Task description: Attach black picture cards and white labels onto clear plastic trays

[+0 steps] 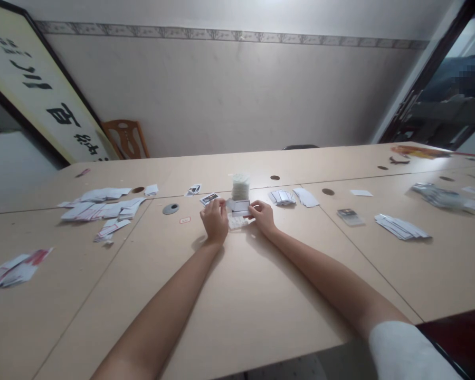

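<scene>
My left hand [214,219] is closed with its fingertips pinched at the left side of a small translucent piece; what exactly sits in them is hidden. My right hand [263,215] pinches the right edge of a small white card with a dark border [241,207], raised a little above the table between both hands. Below the card lies a clear plastic piece [238,222]. Just behind stands a stack of whitish, see-through plastic pieces [240,187]. A dark printed card [209,198] rests beyond my left hand.
White paper slips [103,208] lie in piles at the left. To the right are fanned silvery-edged cards [282,198], white cards [306,197], a clear box [350,217] and more slips [402,227]. A grey cable-hole cover [171,209] sits in the table [237,295].
</scene>
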Demonstrator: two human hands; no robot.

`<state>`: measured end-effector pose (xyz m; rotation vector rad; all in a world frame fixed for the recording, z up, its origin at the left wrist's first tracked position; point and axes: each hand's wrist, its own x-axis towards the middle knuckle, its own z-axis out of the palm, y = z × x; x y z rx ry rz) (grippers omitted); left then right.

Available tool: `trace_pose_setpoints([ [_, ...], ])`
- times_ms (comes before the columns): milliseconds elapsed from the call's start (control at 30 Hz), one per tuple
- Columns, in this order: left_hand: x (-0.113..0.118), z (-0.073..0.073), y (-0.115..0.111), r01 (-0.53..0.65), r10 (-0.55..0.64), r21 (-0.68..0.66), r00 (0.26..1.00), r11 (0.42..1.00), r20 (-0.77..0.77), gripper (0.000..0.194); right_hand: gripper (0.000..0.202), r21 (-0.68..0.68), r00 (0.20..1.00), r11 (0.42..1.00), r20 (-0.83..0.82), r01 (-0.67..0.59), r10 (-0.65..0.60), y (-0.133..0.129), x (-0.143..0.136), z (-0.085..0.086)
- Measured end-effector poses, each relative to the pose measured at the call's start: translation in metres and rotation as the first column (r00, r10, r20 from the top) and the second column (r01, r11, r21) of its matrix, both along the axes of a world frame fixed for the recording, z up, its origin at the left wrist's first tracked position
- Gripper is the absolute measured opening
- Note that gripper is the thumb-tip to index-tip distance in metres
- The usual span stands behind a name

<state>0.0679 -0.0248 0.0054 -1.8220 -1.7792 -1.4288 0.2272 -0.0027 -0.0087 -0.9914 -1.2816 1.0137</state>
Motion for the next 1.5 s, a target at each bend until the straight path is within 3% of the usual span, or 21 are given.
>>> trace_pose_setpoints([
  [367,0.0,0.001,0.0,-0.069,0.069,-0.015,0.996,0.998,0.047,0.017,0.011,-0.016,0.999,0.999,-0.016,0.04,-0.041,0.002,0.001,-0.003],
  [867,0.0,0.0,0.001,-0.07,0.071,-0.017,0.996,0.997,0.062,0.013,0.011,-0.014,0.994,0.995,-0.059,0.094,-0.095,0.006,0.005,-0.005],
  [1000,-0.004,-0.001,0.003,-0.09,0.088,0.012,0.991,0.996,0.102,0.014,0.011,-0.05,0.982,0.984,-0.081,0.168,-0.172,0.006,0.006,-0.002],
  [1200,-0.007,-0.003,0.005,-0.065,0.064,0.012,0.995,0.998,0.071,0.013,0.014,-0.063,0.934,0.94,-0.113,0.335,-0.34,0.018,0.02,-0.001],
  [1500,-0.005,-0.004,0.007,-0.019,0.017,0.026,0.997,0.999,0.079,0.012,0.018,-0.061,0.774,0.774,-0.034,0.63,-0.632,0.047,0.093,0.009],
])
